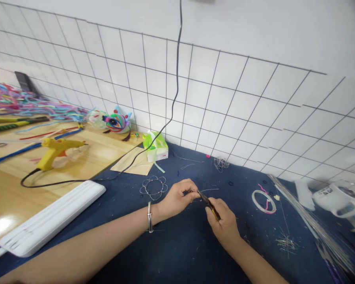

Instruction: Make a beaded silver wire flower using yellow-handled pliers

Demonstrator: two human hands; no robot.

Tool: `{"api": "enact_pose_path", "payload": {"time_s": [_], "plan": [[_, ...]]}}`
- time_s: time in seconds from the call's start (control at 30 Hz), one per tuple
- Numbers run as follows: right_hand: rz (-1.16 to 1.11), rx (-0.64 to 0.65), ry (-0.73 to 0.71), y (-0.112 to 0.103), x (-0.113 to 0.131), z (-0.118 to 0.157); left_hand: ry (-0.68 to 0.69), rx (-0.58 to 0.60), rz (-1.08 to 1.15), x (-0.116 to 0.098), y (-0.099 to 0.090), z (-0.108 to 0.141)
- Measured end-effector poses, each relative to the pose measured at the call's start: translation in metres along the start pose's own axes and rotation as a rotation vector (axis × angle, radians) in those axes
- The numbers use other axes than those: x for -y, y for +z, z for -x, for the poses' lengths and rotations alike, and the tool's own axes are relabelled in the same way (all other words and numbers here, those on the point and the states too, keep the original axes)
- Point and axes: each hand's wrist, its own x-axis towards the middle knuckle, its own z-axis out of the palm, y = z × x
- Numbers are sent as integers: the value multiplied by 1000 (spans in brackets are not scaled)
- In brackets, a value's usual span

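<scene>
1. Centre: the left hand (177, 198) pinched a small piece (191, 191), apparently unfinished.
2. Right of it, the right hand (225, 225) gripped pliers (207, 200).
3. Left of centre: a wire flower (147, 187) lay, its petals seemingly formed.

Dark-tipped pliers (214, 212) between the hands (177, 199)

Yellow glue gun (55, 150); dark blue tabletop (177, 252); perhaps multicoloured striped ornament (117, 121).

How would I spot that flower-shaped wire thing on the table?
On the blue tabletop, find the white power strip. The wire flower lies between it and the left hand. Unlike the tangled wire farther back, its looped petals surround an open ring.
</scene>
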Motion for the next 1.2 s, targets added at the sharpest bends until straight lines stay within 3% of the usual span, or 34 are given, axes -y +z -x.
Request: {"api": "enact_pose_path", "payload": {"time_s": [0.23, 0.43, 0.67, 0.77, 0.93, 1.2], "plan": [[84, -2, 3, -1, 0, -3, -110, 43, 60, 8, 2, -1], [288, -11, 69, -9, -3, -6, -302, -25, 254, 9, 1, 2], [552, 172, 1, -13, -11, -2, -384, -110, 465, 4, 3, 5], [417, 153, -6, -19, -3, -2, -421, -158, 564, 0, 8, 9], [-56, 69, 201, -27, 19, -6, -412, -224, 637, -16, 20, 19], [-209, -11, 348, -20, 37, 1, -426, -231, 700, -41, 41, 34]]}}
